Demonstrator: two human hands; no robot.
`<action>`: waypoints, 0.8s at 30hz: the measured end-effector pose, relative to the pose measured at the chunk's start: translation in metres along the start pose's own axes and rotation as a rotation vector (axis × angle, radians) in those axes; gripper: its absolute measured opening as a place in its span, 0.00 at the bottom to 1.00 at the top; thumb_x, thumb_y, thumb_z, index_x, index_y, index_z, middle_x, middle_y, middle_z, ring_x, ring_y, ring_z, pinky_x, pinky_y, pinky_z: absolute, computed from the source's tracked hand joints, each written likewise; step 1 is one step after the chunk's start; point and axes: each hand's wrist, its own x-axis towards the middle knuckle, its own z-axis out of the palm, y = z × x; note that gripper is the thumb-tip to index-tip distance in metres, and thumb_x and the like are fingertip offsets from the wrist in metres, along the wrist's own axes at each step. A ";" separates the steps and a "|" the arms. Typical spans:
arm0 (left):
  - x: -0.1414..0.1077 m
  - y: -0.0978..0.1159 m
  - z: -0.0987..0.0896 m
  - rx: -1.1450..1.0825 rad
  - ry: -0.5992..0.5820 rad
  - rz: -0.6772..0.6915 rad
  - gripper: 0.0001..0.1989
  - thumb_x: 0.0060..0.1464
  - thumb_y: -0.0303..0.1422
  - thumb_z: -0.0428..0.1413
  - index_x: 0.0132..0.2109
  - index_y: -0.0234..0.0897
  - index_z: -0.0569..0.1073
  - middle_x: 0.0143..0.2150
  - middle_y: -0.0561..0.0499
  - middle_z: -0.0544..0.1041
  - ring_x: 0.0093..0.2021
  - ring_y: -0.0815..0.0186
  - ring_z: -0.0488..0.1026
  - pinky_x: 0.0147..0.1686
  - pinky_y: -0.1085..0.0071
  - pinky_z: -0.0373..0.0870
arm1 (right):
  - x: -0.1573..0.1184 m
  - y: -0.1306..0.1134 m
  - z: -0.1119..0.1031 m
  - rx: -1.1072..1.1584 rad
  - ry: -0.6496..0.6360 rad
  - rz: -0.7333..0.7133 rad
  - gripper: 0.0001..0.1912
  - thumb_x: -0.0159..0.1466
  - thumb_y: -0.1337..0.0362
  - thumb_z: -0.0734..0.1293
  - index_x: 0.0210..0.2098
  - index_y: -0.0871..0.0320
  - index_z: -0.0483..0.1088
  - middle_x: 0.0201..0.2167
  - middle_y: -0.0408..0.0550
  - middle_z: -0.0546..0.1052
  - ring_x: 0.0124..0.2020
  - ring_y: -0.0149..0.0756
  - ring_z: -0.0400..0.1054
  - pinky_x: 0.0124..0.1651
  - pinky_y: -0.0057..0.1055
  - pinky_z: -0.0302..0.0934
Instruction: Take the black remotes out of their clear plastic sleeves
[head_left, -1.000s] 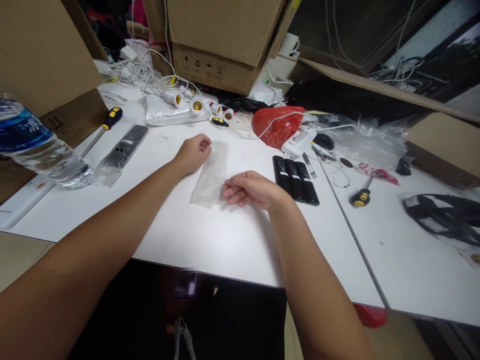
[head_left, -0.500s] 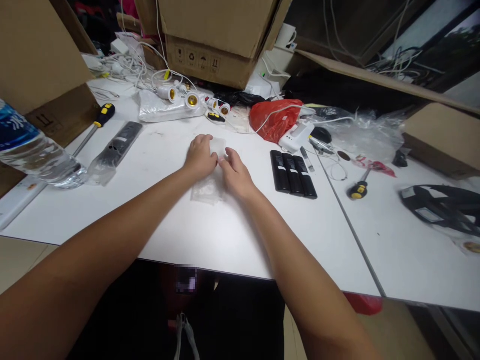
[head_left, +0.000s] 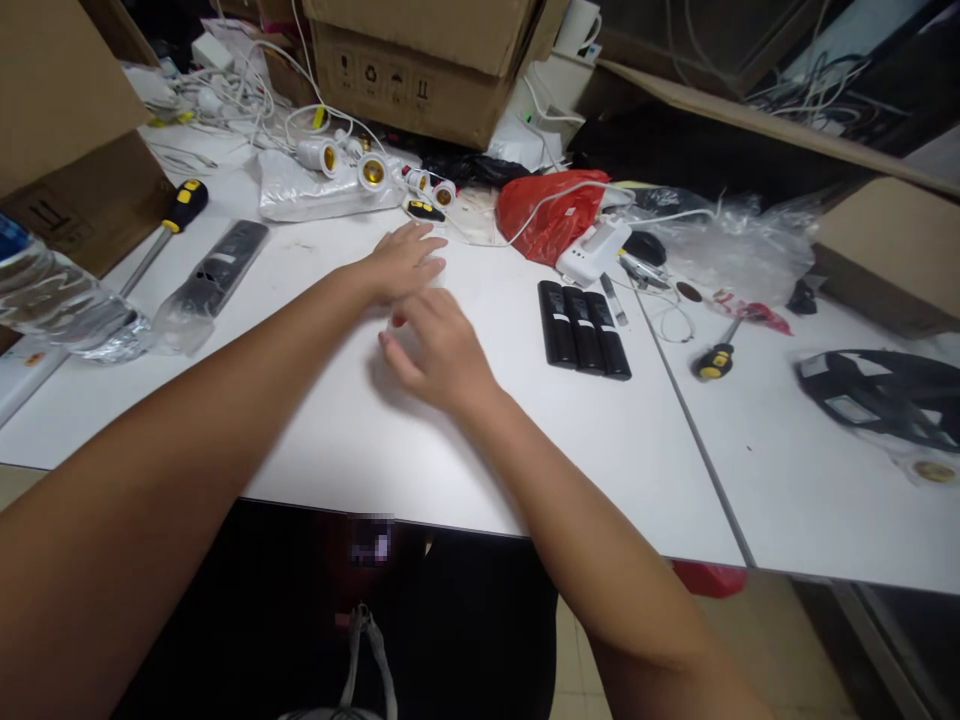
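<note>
My left hand reaches across the white table, palm down with its fingers spread. Just nearer to me, my right hand hovers low over the tabletop, fingers loosely bent and thumb held apart. Neither hand shows anything in its grasp. If clear plastic lies beneath them, I cannot make it out. To the right of my hands lie three black battery-like packs, side by side. Beyond my left hand is a small black-and-yellow tool handle.
Cardboard boxes, white lamp sockets and a red plastic bag line the back. At left are a water bottle, a screwdriver and a bagged dark item. Another screwdriver and a black spool lie right.
Both hands were together on clear plastic bags, which no longer show. My left hand has spread its fingers; my right hand has shifted left and nearer to me. The view has tilted slightly.
</note>
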 end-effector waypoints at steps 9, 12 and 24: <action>0.002 0.013 0.002 0.209 -0.295 -0.002 0.33 0.74 0.49 0.36 0.79 0.46 0.52 0.81 0.52 0.43 0.80 0.53 0.36 0.75 0.48 0.29 | -0.012 -0.016 0.011 -0.149 -0.522 0.137 0.46 0.74 0.37 0.51 0.79 0.64 0.46 0.80 0.63 0.40 0.81 0.59 0.30 0.77 0.62 0.27; 0.000 0.012 0.003 0.218 -0.302 -0.006 0.34 0.74 0.52 0.36 0.80 0.47 0.50 0.81 0.54 0.41 0.80 0.53 0.35 0.75 0.49 0.28 | -0.012 -0.020 0.011 -0.136 -0.567 0.160 0.49 0.74 0.35 0.49 0.79 0.65 0.43 0.80 0.64 0.37 0.81 0.58 0.27 0.77 0.61 0.23; 0.003 0.013 0.003 0.270 -0.341 0.003 0.37 0.73 0.56 0.40 0.80 0.51 0.46 0.81 0.56 0.38 0.79 0.44 0.30 0.74 0.44 0.27 | 0.005 -0.011 -0.001 -0.114 -0.264 0.333 0.36 0.77 0.50 0.55 0.73 0.73 0.56 0.76 0.68 0.55 0.78 0.54 0.44 0.77 0.50 0.40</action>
